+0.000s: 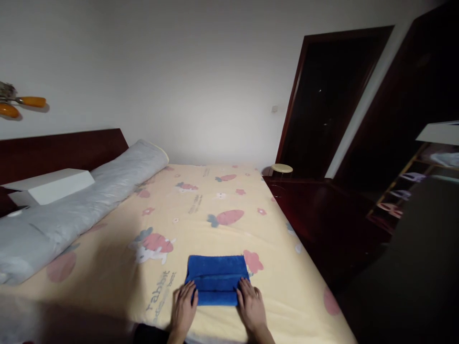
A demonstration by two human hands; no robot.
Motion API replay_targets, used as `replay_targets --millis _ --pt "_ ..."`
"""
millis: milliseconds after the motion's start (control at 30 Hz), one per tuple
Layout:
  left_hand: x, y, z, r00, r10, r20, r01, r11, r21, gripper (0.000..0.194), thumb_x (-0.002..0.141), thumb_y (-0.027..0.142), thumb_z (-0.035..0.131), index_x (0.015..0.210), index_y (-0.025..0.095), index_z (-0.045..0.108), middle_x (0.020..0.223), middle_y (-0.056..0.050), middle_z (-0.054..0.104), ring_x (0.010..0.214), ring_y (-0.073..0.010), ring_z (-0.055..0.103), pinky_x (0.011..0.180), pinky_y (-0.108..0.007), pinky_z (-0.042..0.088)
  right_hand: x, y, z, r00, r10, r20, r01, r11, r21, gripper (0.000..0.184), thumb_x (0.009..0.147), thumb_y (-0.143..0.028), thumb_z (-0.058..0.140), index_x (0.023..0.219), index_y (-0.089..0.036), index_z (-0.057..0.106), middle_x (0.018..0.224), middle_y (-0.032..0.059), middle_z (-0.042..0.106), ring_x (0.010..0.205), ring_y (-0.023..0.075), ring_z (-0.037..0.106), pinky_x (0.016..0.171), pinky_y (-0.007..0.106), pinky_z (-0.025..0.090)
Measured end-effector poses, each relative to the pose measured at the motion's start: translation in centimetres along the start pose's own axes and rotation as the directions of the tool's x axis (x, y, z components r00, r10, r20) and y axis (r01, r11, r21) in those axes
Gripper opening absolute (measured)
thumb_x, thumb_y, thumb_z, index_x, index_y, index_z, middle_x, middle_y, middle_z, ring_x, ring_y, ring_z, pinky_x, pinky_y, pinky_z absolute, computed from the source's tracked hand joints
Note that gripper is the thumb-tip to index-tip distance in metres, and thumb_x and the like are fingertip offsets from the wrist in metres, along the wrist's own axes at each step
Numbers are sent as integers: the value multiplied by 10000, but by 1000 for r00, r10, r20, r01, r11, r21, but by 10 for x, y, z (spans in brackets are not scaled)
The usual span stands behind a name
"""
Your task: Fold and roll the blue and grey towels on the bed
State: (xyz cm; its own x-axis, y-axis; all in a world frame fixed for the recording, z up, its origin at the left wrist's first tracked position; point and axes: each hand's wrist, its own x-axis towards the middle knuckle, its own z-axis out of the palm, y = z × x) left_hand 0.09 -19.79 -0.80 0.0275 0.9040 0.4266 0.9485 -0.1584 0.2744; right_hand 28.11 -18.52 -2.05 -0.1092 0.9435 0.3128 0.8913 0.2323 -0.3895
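Observation:
A blue cloth (218, 265), like a small towel, lies on the bed with folds running across it from side to side. My left hand (184, 306) rests on its left edge, fingers stretched over the near fold and thumb beside them. On the opposite edge, my right hand (251, 306) lies with its fingers flat on the fabric. Both palms face down, and neither hand visibly lifts the cloth.
Under the cloth spreads a cream printed bedsheet (201, 196). A rolled grey quilt (118, 177) lies along the headboard, with a white box (59, 186) by it. A round stool (281, 168) and a shoe rack (401, 191) stand right of the bed.

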Motion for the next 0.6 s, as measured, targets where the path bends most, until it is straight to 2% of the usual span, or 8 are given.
replay_targets --millis 67,133,167,233,300,400,467,600 --pt "-2 -9 -6 995 -86 -50 89 995 53 330 925 378 458 1073 244 721 1166 -60 731 1172 -251 611 1023 -446 439 -2 14 -1 999 30 -37 -31 999 -25 448 983 -434 343 1252 -226 635 1344 100 602 1303 308 494 1050 516 365" --pt "-3 -3 -6 985 -146 -90 153 985 76 320 916 327 447 1062 243 720 1175 -65 726 1195 -270 588 1030 -475 415 -1 12 -2 998 36 -48 -37 999 -33 440 982 -416 340 1245 -227 637 1353 100 596 1317 306 478 1065 521 345" --pt "-3 5 -4 987 -139 -85 144 988 63 326 914 287 431 1070 244 715 1180 -64 722 1193 -266 588 1027 -470 417 0 5 -2 999 18 -39 -19 1000 -24 435 984 -394 332 1256 -230 630 1366 95 585 1323 292 473 1074 506 338" --pt "0 29 5 999 -45 -8 45 999 -19 351 906 210 400 1069 253 707 1160 -54 724 1153 -234 609 1003 -418 448 4 -17 -1 998 -62 20 61 998 24 430 990 -352 317 1287 -241 607 1390 78 566 1325 254 475 1085 455 338" --pt "4 53 16 994 74 84 -64 991 -119 375 887 152 387 1052 265 704 1123 -46 727 1102 -206 630 971 -366 481 10 -43 1 979 -166 119 155 983 102 424 986 -335 330 1312 -249 587 1380 64 577 1304 226 499 1068 398 365" --pt "12 72 27 985 93 144 -74 988 -135 401 856 112 388 1055 266 700 1136 -44 717 1097 -199 626 988 -364 471 20 -65 4 948 -232 218 194 964 180 423 977 -325 351 1335 -257 566 1350 57 603 1272 206 530 1044 362 389" --pt "18 64 26 990 19 142 -10 998 -67 395 868 148 400 1117 257 687 1200 -51 697 1144 -208 599 1020 -394 436 26 -60 6 957 -188 219 155 975 160 428 983 -353 340 1336 -261 564 1358 55 597 1291 216 512 1067 399 371" --pt "21 18 12 989 -123 88 114 988 102 416 913 246 373 1235 245 637 1295 -66 656 1210 -239 542 1032 -462 375 31 -19 10 995 40 92 -40 999 2 466 983 -415 310 1309 -242 595 1417 89 534 1345 274 450 1081 500 350"
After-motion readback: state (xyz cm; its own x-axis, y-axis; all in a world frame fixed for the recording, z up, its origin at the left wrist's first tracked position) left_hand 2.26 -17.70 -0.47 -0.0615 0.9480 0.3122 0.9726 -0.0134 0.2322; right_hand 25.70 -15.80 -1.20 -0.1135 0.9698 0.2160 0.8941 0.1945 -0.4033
